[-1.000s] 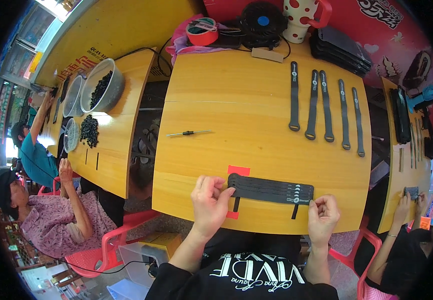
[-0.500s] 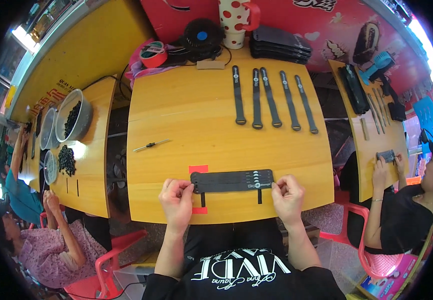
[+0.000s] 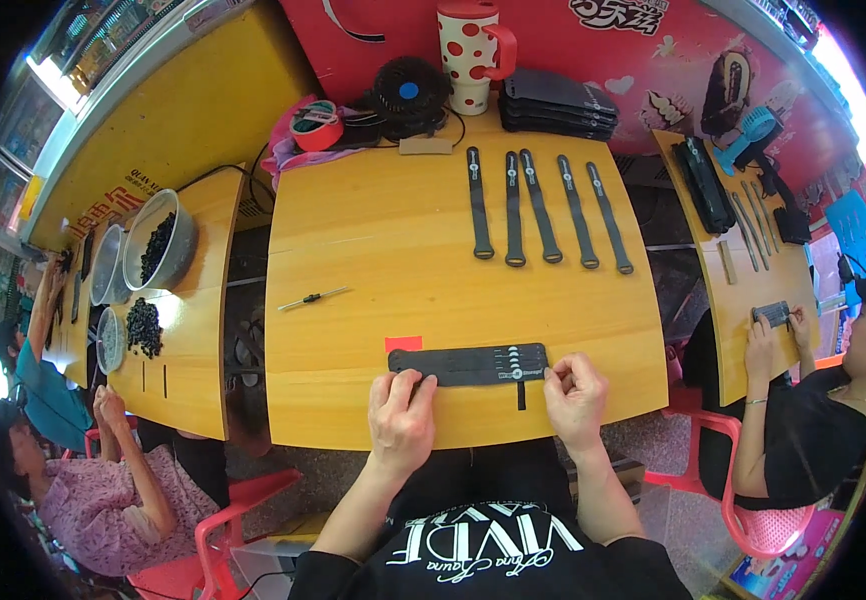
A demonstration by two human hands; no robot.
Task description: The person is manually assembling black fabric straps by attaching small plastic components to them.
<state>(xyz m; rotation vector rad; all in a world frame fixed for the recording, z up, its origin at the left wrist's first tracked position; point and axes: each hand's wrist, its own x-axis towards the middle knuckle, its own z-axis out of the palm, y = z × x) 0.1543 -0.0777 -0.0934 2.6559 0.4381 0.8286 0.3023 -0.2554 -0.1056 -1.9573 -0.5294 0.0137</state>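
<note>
A flat bunch of dark straps point(image 3: 468, 367) is laid on the yellow desk point(image 3: 353, 225), just below the red tape point(image 3: 404, 343). Right of the tape, its end is pinched by the right hand point(image 3: 575, 398). Below the tape, its edge is touched by the left hand point(image 3: 401, 420), fingers bent; whether it is gripped there cannot be told.

My flat stack of long straps point(image 3: 463, 367) is black with white marks, the five loop-ended flat strips point(image 3: 540, 207) dark grey, the wooden tabletop point(image 3: 393, 230) yellow, the lidded tumbler point(image 3: 465, 70) white with red dots, and my short-sleeved shirt point(image 3: 453, 575) black with white lettering.
</note>
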